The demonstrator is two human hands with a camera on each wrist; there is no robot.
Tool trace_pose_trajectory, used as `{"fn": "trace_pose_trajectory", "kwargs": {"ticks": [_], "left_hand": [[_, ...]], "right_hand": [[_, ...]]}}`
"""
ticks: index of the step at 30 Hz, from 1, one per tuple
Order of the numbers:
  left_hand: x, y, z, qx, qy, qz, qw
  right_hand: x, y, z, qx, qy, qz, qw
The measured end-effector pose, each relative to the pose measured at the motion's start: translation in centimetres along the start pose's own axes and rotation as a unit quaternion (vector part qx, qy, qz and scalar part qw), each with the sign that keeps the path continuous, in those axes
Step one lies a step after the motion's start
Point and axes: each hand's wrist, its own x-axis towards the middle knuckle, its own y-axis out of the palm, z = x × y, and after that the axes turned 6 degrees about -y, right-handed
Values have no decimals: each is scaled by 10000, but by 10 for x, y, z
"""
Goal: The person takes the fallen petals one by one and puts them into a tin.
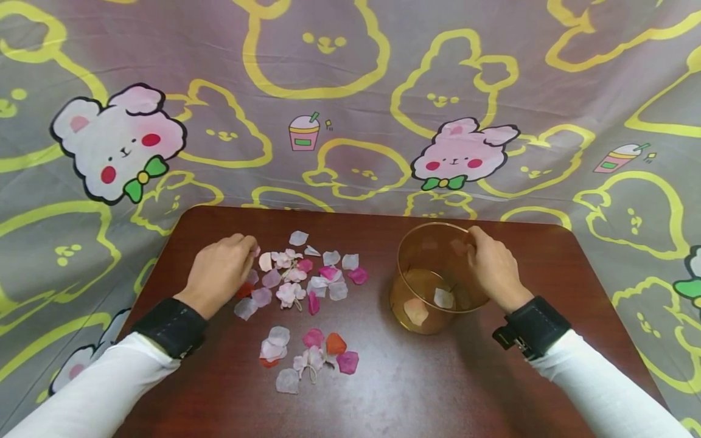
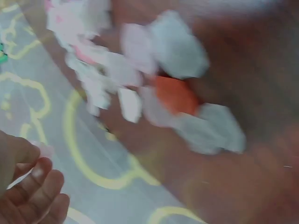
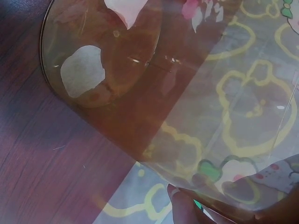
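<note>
The left hand (image 1: 221, 271) had its fingers nearly together, and they pinched a pale pink petal (image 1: 255, 250) near the left edge of the bench (image 1: 416, 389). Beside it lay many loose petals (image 1: 271, 278), toward the far left corner. Right of them, the right hand (image 1: 495, 267), with curled fingers, gripped the rim of a transparent amber container (image 1: 405, 286), in which two petals (image 1: 416, 311) lay.

We've got blurry petals (image 2: 178, 44) in the left wrist view. Left hand (image 1: 221, 267) hides most of its pink petal (image 1: 256, 250), head view chops the near bench (image 1: 394, 401) edge, right wrist view crops the tub (image 3: 121, 60).
</note>
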Motion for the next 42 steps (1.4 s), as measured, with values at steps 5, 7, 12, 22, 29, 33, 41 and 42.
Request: {"fn": "trace_pose_trajectory", "kwargs": {"ticks": [5, 7, 12, 22, 29, 33, 41, 42], "left_hand": [[12, -10, -34, -180, 443, -249, 9985], [16, -14, -48, -268, 613, -319, 9972], [19, -18, -78, -520, 1040, -470, 9921], [25, -19, -133, -876, 1845, -861, 9751], [27, -12, -171, -1070, 2168, -1102, 9641], [27, -5, -190, -1085, 2094, -1067, 9659], [23, 7, -216, -1090, 2236, -845, 9649], [22, 8, -217, -1069, 2276, -802, 9645]], "right_hand": [[-1, 0, -1, 25, -8, 29, 10000], [-1, 0, -2, 38, -5, 17, 10000], [1, 0, -2, 59, -23, 6, 10000], [1, -1, 1, 95, 47, 91, 9999], [1, -2, -1, 94, 23, 88, 9999], [1, -2, -2, 108, 20, 73, 9999], [1, -2, -1, 117, 14, 87, 9999], [0, -2, -1, 125, 22, 88, 9999]]}}
